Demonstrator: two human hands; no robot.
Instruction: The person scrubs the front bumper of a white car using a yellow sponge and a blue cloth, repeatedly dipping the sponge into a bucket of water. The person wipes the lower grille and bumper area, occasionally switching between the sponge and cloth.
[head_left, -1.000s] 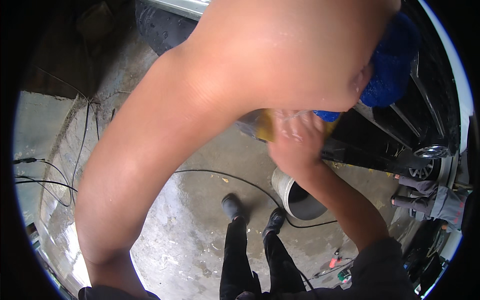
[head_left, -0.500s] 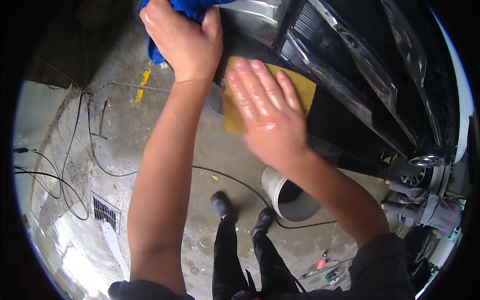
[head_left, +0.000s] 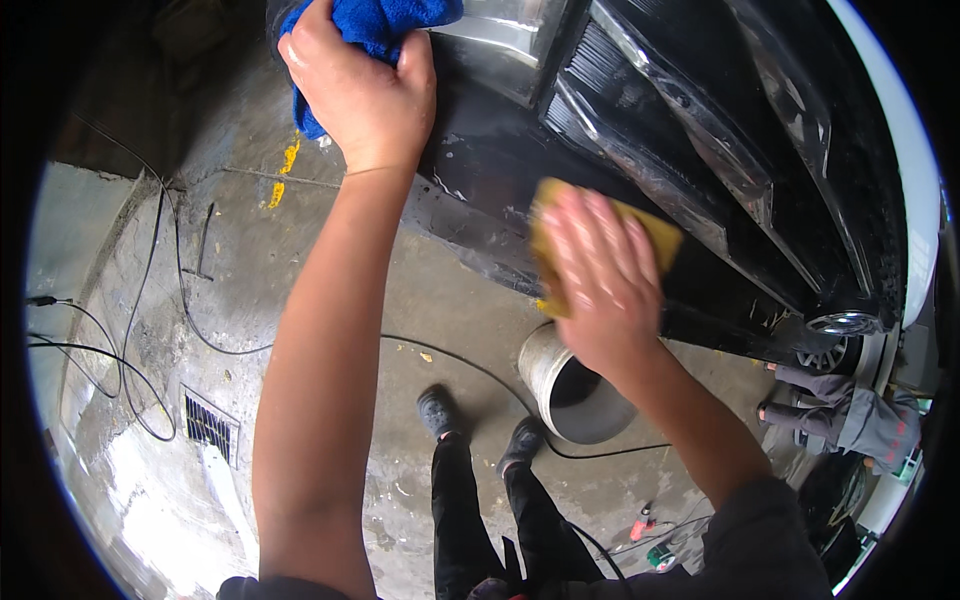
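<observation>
My left hand (head_left: 365, 105) is closed around a bunched blue towel (head_left: 395, 20) at the upper left end of a black car bumper (head_left: 490, 150). Fingers stretched out, my right hand (head_left: 605, 280) lies flat over a dull-yellow sheet (head_left: 660, 240) on the bumper's lower part. Whether the sheet is sandpaper or thin cloth, I cannot tell. Its corners show beyond my fingers, and my palm hides the rest. Both hands look wet, and motion smears the right one. Black grille slats (head_left: 690, 120) run above and to the right of it.
Below my right forearm stands a pale bucket (head_left: 545, 375). A dark hose (head_left: 470, 360) crosses the concrete floor past my shoes. A drain grate (head_left: 208, 422) lies at left, a red tool (head_left: 642, 522) at lower right. Another person (head_left: 865, 420) is at the far right.
My right hand and the yellow sheet have slid right and down along the bumper, baring the dark surface they covered. My left hand stays on the towel with barely any shift.
</observation>
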